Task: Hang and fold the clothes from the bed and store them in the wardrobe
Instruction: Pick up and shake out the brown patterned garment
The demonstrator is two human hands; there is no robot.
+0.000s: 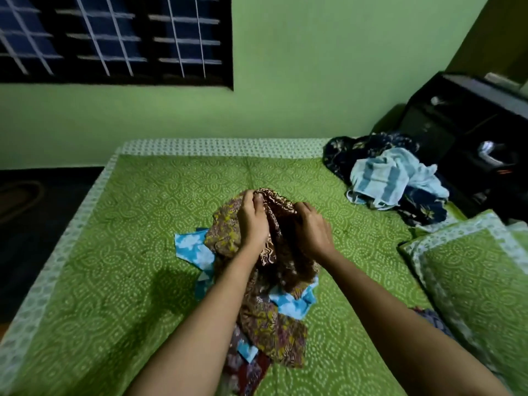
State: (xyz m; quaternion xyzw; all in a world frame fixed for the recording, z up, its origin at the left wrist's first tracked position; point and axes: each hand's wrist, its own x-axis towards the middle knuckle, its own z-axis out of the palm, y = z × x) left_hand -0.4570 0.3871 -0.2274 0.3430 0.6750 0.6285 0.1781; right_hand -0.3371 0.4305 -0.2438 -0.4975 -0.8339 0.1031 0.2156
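Green cotton bedspread (114, 267): bright green with white dotted ovals and swirls, pale border of small green motifs
Brown printed garment (285, 267): dark brown with ochre-yellow leafy print and a cream wavy trim
Sky-blue cloth (191, 247): light blue with white cloud-like blotches
Navy floral fabric (425, 207): dark blue with pale yellow flowers
Pale blue towel (377, 172): light blue with darker blue stripes
Square green pillow (471, 281): same white dotted print, pale border
Painted wall (314, 81): plain light green

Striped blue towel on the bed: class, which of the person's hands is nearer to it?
Right. The right hand grips the brown garment below-left of the towel; the left hand grips it farther left.
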